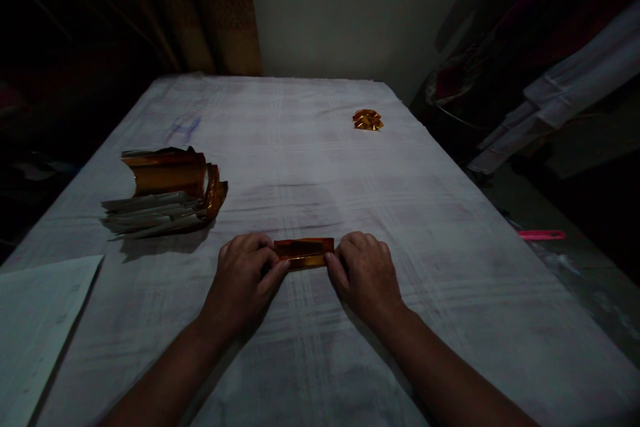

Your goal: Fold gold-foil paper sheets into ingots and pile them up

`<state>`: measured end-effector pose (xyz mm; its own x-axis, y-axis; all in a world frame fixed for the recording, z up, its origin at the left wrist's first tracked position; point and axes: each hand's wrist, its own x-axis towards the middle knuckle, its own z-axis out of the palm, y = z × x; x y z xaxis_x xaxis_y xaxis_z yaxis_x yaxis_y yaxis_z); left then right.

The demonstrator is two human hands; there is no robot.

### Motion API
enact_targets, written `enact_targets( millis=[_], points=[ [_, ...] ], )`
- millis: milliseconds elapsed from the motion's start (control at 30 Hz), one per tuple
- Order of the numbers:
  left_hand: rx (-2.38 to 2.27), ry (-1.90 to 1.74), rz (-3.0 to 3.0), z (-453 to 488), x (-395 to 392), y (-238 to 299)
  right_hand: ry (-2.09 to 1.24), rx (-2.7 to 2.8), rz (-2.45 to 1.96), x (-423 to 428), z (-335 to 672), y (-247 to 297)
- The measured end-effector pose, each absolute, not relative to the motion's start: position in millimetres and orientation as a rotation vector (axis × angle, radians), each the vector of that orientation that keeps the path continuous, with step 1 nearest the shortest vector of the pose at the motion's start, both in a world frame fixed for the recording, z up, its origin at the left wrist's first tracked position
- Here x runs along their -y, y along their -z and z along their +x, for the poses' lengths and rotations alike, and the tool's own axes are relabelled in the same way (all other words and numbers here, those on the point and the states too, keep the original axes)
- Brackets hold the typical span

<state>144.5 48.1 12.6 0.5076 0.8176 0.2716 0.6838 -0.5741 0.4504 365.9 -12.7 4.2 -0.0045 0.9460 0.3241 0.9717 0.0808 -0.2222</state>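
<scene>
A small strip of shiny gold foil paper [306, 252] lies on the table in front of me, with a lengthwise crease along it. My left hand [245, 270] pinches its left end, thumb low on the near edge. The right end is gripped by my right hand [366, 272], whose thumb presses on the strip. Both hands rest close to the cloth. To the left of my left hand sits a curled stack of gold-faced paper sheets [170, 173] with pale backs.
A folded gold foil piece [367, 120] lies toward the far right of the cloth-covered table [300, 167]. At the left front is a white sheet or board [45, 320]. Curtains [210, 13] hang behind; clothes [575, 87] hang at right, above a pink item [541, 235].
</scene>
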Motion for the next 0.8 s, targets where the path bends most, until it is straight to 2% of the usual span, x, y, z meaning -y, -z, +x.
enact_targets(
  millis=[800],
  points=[
    [-1.398,-0.548,2.528,154.0,-39.6,-14.6,0.029,1.906,-1.955,11.9,362.8,0.6]
  ],
)
